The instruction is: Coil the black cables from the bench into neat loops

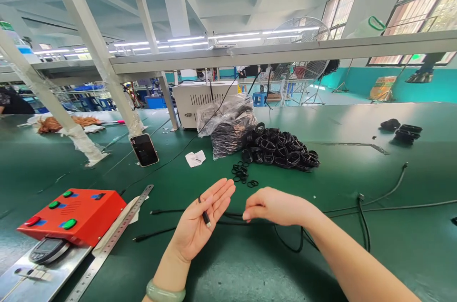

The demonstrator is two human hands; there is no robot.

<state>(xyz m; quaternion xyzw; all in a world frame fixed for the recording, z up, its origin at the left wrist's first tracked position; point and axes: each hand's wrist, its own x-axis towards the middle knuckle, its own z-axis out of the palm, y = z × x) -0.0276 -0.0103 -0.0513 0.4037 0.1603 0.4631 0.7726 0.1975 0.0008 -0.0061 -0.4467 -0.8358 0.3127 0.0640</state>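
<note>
Palm up, my left hand (203,221) has its fingers stretched out, while its thumb rests over a black cable plug (206,219) with a metal tip. A thin black loop shows by that thumb. To its right, my right hand (274,206) is bent down with fingertips and thumb together, just over the black cables (232,222) on the table; whatever is in the pinch is hidden. Two cable ends (143,238) stick out left of my left wrist. Small black rings (240,172) lie in a loose group beyond my fingertips.
Coiled black cables (282,147) are heaped beside a clear plastic bag (228,131). At left are a red button box (71,214), a steel ruler (110,245) and a phone (144,150) against a post. Loose cable (389,207) stretches right. A shelf beam (271,53) crosses above.
</note>
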